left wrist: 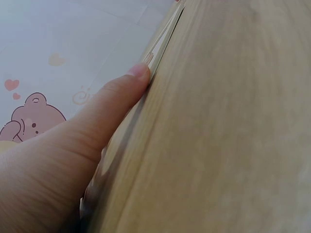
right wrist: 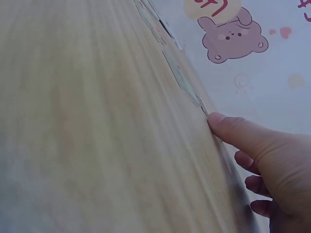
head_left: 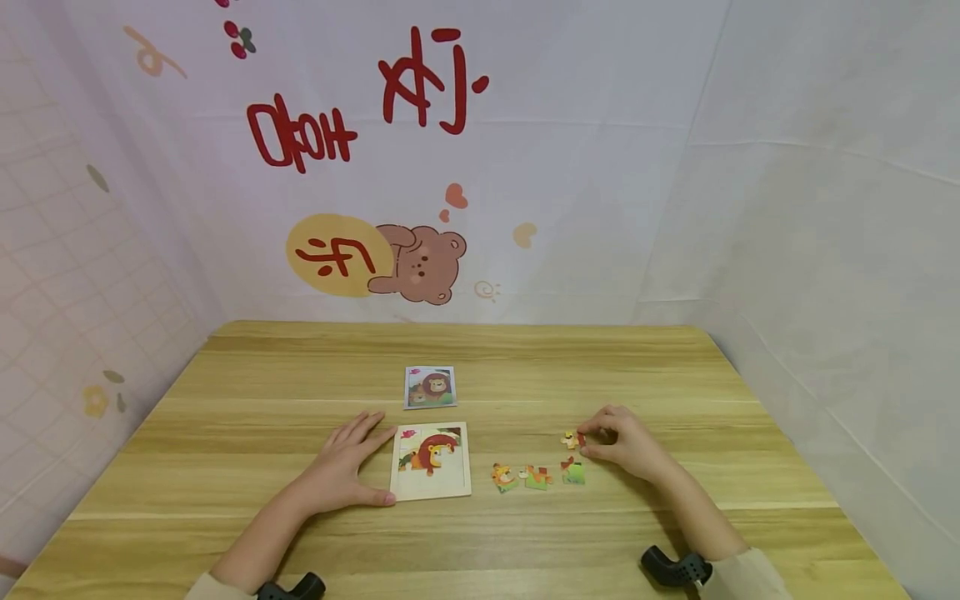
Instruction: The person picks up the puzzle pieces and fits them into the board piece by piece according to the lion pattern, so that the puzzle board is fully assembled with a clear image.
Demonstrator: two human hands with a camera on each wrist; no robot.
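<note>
A square lion puzzle board [head_left: 431, 485] lies in front of me, its upper part filled with pieces and its lower part bare. My left hand [head_left: 341, 467] is spread flat at the board's left side, thumb at the lower corner and forefinger at the upper edge. In the left wrist view the thumb [left wrist: 114, 99] touches the board's rim. Farther right, my right hand [head_left: 628, 442] pinches a small yellow and red puzzle piece [head_left: 570, 439] between thumb and forefinger, close over the table.
Three loose puzzle pieces lie between board and right hand: an orange one [head_left: 503, 477], an orange and green one [head_left: 537, 477] and a green one [head_left: 573, 472]. A lion picture card [head_left: 430, 387] lies behind the board on the wooden table [head_left: 300, 367].
</note>
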